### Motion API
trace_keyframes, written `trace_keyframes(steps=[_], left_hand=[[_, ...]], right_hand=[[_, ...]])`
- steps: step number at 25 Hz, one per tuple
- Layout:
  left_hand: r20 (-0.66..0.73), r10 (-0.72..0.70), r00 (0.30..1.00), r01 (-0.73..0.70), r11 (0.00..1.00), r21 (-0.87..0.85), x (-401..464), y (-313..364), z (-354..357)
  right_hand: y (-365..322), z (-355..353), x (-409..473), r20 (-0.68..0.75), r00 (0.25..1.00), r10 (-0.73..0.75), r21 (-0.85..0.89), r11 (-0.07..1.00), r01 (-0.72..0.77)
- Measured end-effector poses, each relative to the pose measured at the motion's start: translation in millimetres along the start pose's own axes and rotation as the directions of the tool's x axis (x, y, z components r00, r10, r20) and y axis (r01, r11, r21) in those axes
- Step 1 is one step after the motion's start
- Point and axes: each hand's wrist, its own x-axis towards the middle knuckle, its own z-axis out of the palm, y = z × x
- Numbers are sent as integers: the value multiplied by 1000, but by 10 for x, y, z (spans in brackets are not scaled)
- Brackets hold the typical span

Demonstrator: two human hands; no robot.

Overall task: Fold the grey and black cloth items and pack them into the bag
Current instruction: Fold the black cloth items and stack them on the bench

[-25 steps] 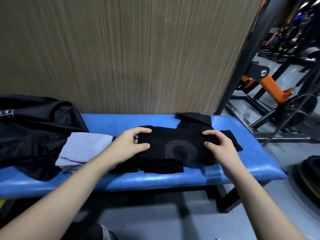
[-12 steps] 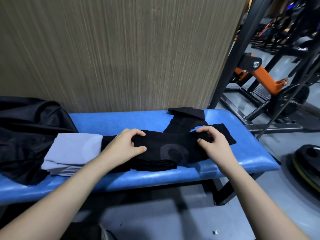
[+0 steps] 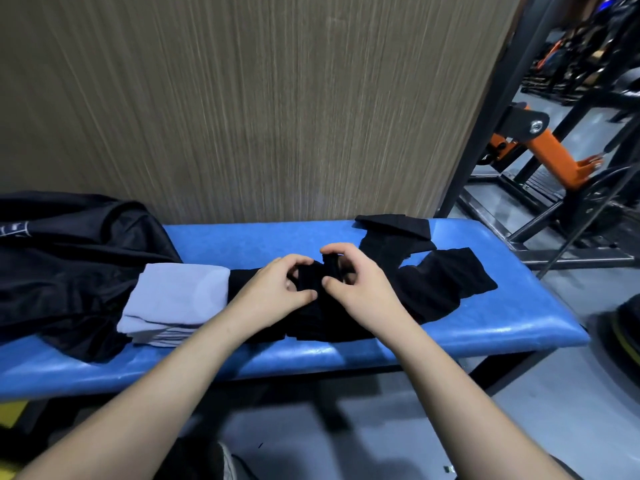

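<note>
A: While both hands are bunched mid-bench, what are they gripping?

B: left hand (image 3: 277, 289) and right hand (image 3: 360, 289) both pinch the dark black cloth pile (image 3: 433, 289) on the padded blue vinyl bench (image 3: 485, 334). Folded light grey cloth (image 3: 173, 299) sits just left, against the crumpled black fabric bag (image 3: 69, 265). Orange-and-black gym machine (image 3: 554, 157) stands at right.

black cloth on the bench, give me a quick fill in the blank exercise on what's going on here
1. Both the left hand and the right hand pinch the ____ cloth.
2. The cloth lies on a padded bench coloured ____.
3. The folded grey cloth lies to the ____ of the hands.
4. Behind the bench stands a ____ panel wall.

Missing words: black; blue; left; wood-grain
</note>
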Motion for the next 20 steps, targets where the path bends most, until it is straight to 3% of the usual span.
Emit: trace_keyframes(steps=[7,10,12,13,15,17,20], left_hand=[[-36,-78,996,67,969,-239,10,-102,-35],[-32,-9,999,4,987,-162,-18,-88,-40],[-38,2,999,-4,998,-56,-14,-63,-16],[-41,-5,999,4,1000,-28,-12,-55,-4],[-47,2,999,-1,1000,18,-26,-40,-2],[-53,28,998,-24,997,78,-49,-44,-5],[-51,30,998,-21,986,166,-74,-71,10]], right_hand=[[11,150,-8,123,983,138,133,979,-154],[9,58,-26,144,984,109,235,962,-141],[53,-69,-27,67,994,86,296,950,-102],[100,-158,-25,-7,997,78,269,960,-73],[264,-350,-17,-134,991,-7,22,1000,10],[440,-458,-41,-79,989,-125,-252,962,102],[608,-371,-128,102,989,-107,-307,942,133]])
